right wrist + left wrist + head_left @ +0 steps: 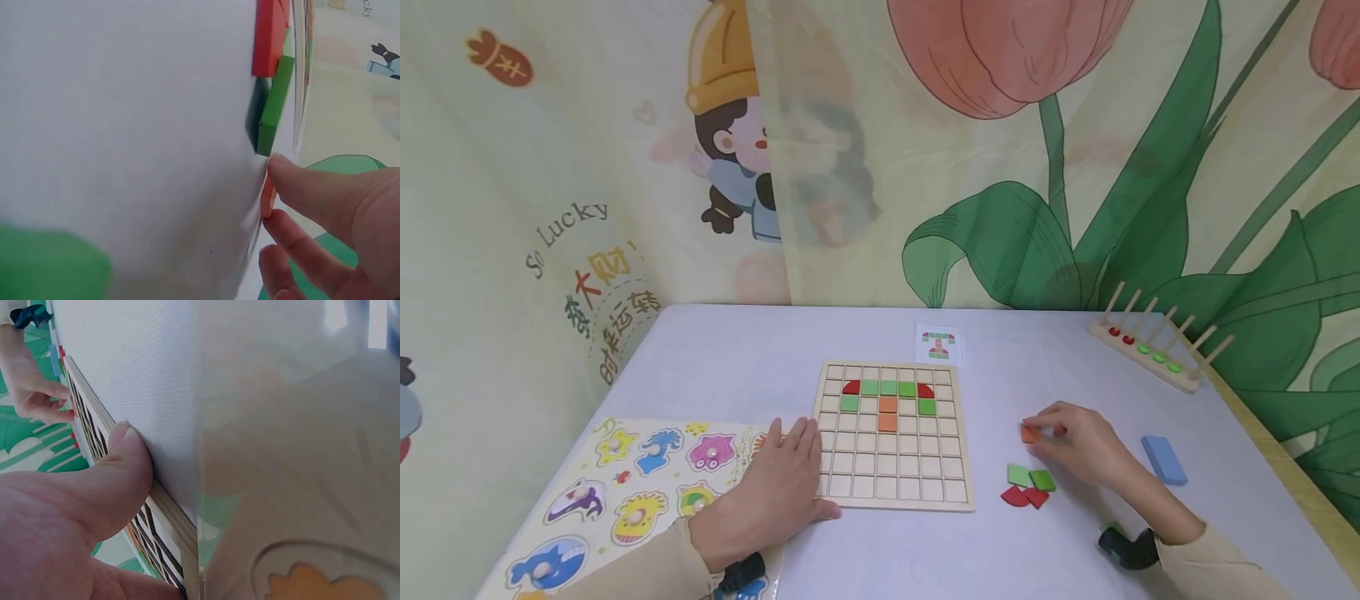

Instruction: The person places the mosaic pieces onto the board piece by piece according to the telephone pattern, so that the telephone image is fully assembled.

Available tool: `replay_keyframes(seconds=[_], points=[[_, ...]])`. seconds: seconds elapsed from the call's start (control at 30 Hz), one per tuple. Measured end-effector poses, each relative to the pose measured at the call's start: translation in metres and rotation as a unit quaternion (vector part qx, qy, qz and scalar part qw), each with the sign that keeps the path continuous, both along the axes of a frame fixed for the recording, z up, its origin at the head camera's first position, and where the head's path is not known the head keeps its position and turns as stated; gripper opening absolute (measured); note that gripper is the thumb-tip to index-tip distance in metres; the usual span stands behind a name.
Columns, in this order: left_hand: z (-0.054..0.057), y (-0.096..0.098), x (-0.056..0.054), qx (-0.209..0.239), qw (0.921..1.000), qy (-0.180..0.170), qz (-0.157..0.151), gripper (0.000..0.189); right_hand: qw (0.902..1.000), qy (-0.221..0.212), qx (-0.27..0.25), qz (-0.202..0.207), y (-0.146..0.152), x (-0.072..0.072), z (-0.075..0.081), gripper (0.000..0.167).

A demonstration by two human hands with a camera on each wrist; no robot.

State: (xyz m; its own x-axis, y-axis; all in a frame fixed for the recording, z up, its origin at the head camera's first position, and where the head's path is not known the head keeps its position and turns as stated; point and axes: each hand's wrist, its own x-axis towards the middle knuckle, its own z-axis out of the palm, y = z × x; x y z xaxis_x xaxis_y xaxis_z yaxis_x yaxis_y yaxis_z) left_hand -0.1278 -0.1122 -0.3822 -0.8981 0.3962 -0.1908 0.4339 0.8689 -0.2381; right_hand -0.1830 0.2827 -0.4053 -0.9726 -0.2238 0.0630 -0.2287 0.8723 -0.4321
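Observation:
My right hand pinches a small orange square tile between thumb and fingers, right of the wooden grid board. In the right wrist view this tile is close to the tabletop; I cannot tell if it touches. Fingers straight, my left hand rests along the board's left edge, its thumb at the near corner. On the board lie several green tiles, two red quarter-round tiles at the upper row's ends, and two orange tiles stacked down the middle column.
Beside the board are loose green tiles and red pieces. A pattern card lies behind it. A blue block and a peg rack stand at right; an animal puzzle sheet covers the left.

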Motion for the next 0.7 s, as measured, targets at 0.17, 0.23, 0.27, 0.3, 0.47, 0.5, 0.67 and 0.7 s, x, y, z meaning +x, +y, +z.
replay_keyframes(seconds=[0.17, 0.23, 0.27, 0.3, 0.47, 0.5, 0.67, 0.7], points=[[-0.0002, -0.0005, 0.0001, 0.000, 1.0000, 0.003, 0.000, 0.096, 0.9998, 0.011, 0.015, 0.005, -0.0026, 0.0005, -0.0004, 0.031], [-0.0003, -0.0002, -0.0001, 0.002, 1.0000, 0.003, 0.001, 0.096, 0.9998, 0.008, 0.018, 0.001, -0.0041, 0.0007, -0.0001, 0.031], [-0.0004, 0.0000, -0.0003, 0.002, 1.0000, 0.002, 0.002, 0.096, 0.9998, 0.006, 0.019, -0.001, -0.0046, 0.0006, 0.0000, 0.032], [-0.0005, 0.0002, -0.0004, 0.002, 1.0000, 0.002, 0.002, 0.096, 0.9998, 0.002, 0.019, -0.004, -0.0051, 0.0006, 0.0000, 0.032], [-0.0005, 0.0008, -0.0005, 0.000, 1.0000, 0.002, 0.002, 0.096, 0.9997, -0.011, 0.019, -0.014, -0.0066, 0.0003, -0.0004, 0.032], [-0.0004, 0.0008, -0.0004, -0.001, 1.0000, 0.002, 0.001, 0.096, 0.9996, -0.012, 0.019, -0.015, -0.0069, 0.0006, -0.0005, 0.033], [0.0003, 0.0003, 0.0001, 0.004, 1.0000, 0.001, 0.001, 0.095, 0.9996, -0.008, 0.020, -0.018, -0.0076, 0.0022, -0.0006, 0.032], [0.0005, 0.0001, 0.0002, 0.005, 1.0000, 0.002, 0.000, 0.095, 0.9996, -0.006, 0.021, -0.018, -0.0079, 0.0026, -0.0004, 0.032]])
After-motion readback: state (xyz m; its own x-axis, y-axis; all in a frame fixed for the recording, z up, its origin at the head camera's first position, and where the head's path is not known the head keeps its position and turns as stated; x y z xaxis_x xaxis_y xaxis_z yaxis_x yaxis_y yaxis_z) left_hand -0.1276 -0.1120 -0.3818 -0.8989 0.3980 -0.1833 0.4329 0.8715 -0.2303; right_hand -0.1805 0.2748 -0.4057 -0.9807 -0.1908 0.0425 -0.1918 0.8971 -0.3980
